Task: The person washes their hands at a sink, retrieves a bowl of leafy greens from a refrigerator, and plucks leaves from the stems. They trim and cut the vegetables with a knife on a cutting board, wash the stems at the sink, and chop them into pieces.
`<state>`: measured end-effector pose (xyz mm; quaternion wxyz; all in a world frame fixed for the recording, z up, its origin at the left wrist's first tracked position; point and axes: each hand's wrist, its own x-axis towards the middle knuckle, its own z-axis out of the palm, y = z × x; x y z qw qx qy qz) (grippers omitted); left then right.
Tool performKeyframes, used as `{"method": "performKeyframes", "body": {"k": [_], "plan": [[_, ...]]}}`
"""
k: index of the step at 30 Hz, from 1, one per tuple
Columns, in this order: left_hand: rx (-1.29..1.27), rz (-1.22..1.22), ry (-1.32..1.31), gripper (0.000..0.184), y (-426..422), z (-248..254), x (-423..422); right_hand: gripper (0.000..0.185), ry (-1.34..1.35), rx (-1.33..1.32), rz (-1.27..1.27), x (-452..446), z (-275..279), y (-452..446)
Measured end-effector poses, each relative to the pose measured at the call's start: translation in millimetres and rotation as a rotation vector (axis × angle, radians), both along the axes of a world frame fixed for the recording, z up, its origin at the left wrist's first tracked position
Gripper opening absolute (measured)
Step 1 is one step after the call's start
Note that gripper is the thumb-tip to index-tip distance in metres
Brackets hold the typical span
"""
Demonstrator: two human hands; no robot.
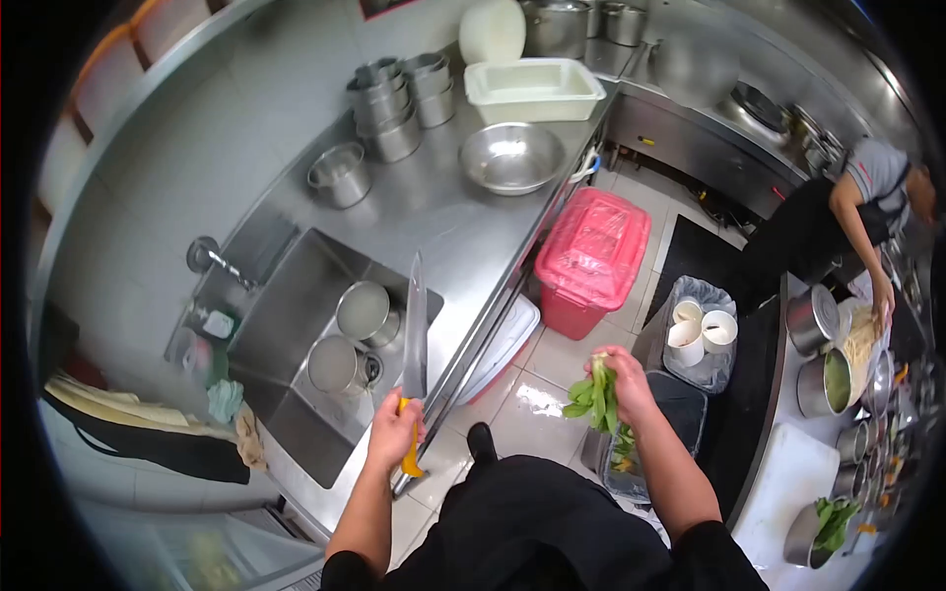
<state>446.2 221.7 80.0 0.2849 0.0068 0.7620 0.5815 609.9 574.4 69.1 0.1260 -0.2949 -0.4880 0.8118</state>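
My left hand (394, 433) is closed round the yellow handle of a large kitchen knife (416, 325), its blade pointing up and away beside the sink's right edge. My right hand (627, 382) grips a small bunch of leafy greens (593, 396) by the pale stem end, leaves hanging down. Below and beside it stands a lined bin (675, 419) with some green scraps inside. In the steel sink (296, 414) sit two metal pots (368, 313) holding cloudy liquid.
A red lidded bin (593, 256) stands on the tiled floor, near a bin of used cups (690, 335). At right are a white cutting board (796, 483), a pot with greens (808, 537) and a co-worker (847, 207) reaching over noodles. A steel bowl (512, 158) rests on the counter.
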Motion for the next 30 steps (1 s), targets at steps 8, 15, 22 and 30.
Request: {"method": "performKeyframes", "body": {"k": [8,15,22,30], "plan": [[0.017,0.103,-0.011,0.055,-49,-27,-76,0.021,-0.279,0.341,-0.155,-50,4,26],[0.029,0.044,0.009,0.014,-39,-39,-121,0.02,-0.576,0.425,-0.511,72,-60,67],[0.103,0.05,-0.019,0.015,3,-31,-120,0.025,-1.098,0.414,-0.564,208,-189,102],[-0.039,0.082,0.014,0.028,38,4,-92,0.028,-0.41,-0.592,-0.919,235,-223,115]]}}
